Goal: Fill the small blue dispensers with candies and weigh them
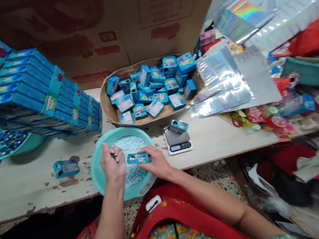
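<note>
My right hand point(156, 161) grips a small blue candy box point(138, 158) over a turquoise basin point(95, 172). Pale blue round candies point(134, 179) cover the basin's bottom. Curled closed above the basin's left part, my left hand point(112, 161) hides whatever its fingers may hold. Just right of the basin is a digital kitchen scale point(176, 147), with another blue box point(179, 126) lying tilted on it. A further blue box point(66, 168) lies on the table to the left.
Behind the basin, a cut-down cardboard tray point(109, 115) holds many blue boxes. Stacked blue boxes point(45, 93) rise at left, beside a bowl point(33, 142) of dark shiny pieces. Silvery sheets point(224, 82) and mixed packaging crowd the right. A large carton point(129, 23) stands behind.
</note>
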Demonstrator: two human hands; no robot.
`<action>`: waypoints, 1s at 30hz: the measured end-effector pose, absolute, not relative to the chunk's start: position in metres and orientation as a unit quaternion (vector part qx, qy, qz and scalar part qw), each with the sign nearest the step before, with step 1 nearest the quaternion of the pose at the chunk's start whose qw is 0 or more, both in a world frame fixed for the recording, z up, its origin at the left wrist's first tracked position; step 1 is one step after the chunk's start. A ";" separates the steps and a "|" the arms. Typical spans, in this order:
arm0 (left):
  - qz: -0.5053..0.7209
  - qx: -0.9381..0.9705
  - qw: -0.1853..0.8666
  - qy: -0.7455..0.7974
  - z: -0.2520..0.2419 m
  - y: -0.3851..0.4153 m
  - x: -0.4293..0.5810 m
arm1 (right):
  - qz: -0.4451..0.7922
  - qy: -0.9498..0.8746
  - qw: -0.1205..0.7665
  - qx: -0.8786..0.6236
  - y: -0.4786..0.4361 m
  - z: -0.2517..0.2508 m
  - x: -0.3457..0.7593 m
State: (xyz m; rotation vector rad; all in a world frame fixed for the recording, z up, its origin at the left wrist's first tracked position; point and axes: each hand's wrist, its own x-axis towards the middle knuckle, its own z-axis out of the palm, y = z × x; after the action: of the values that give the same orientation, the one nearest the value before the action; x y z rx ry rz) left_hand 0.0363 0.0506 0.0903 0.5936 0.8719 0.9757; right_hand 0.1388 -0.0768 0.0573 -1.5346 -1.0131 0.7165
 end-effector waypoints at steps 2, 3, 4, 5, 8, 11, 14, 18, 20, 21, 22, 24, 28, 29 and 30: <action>0.420 0.234 0.777 0.407 0.080 0.064 0.029 | 0.298 -0.408 0.584 -0.636 -0.105 0.066 0.159; 0.398 0.224 0.772 0.442 0.070 0.069 0.026 | 0.286 -0.391 0.595 -0.642 -0.123 0.070 0.170; 0.359 0.222 0.763 0.489 0.058 0.072 0.022 | 0.267 -0.369 0.601 -0.657 -0.142 0.072 0.184; 0.303 0.226 0.754 0.537 0.046 0.073 0.019 | 0.243 -0.341 0.598 -0.683 -0.161 0.073 0.198; 0.148 0.266 0.746 0.593 0.010 0.065 0.012 | 0.154 -0.237 0.564 -0.776 -0.213 0.053 0.247; 0.127 0.338 0.719 0.595 -0.008 0.055 0.009 | 0.064 -0.126 0.545 -0.826 -0.240 0.006 0.293; 0.115 0.389 0.690 0.599 -0.012 0.053 0.011 | 0.038 -0.087 0.538 -0.838 -0.247 -0.040 0.322; 0.096 0.414 0.702 0.571 -0.008 0.053 0.016 | -0.008 -0.119 0.497 -0.860 -0.246 -0.050 0.323; 0.090 0.424 0.692 0.576 -0.008 0.050 0.017 | -0.078 -0.172 0.455 -0.870 -0.240 -0.037 0.311; 0.083 0.432 0.685 0.581 -0.008 0.048 0.017 | -0.104 -0.204 0.443 -0.867 -0.234 -0.030 0.305; 0.072 0.443 0.677 0.583 -0.008 0.046 0.017 | -0.112 -0.235 0.442 -0.858 -0.225 -0.024 0.300; 0.050 0.475 0.659 0.581 -0.009 0.044 0.018 | -0.077 -0.284 0.467 -0.834 -0.200 -0.018 0.292; 0.041 0.565 0.615 0.549 0.003 0.047 0.028 | 0.072 -0.285 0.521 -0.801 -0.146 -0.015 0.292; 0.040 0.588 0.604 0.537 0.012 0.048 0.033 | 0.096 -0.285 0.525 -0.796 -0.137 -0.012 0.292; 0.038 0.612 0.594 0.521 0.023 0.049 0.039 | 0.111 -0.294 0.525 -0.791 -0.131 -0.006 0.292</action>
State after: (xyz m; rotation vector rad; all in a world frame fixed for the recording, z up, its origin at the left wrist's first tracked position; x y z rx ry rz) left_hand 0.0390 0.0487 0.0225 1.4218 1.2111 0.0882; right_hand 0.2917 -0.1308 -0.0062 -1.8919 -0.7026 0.2656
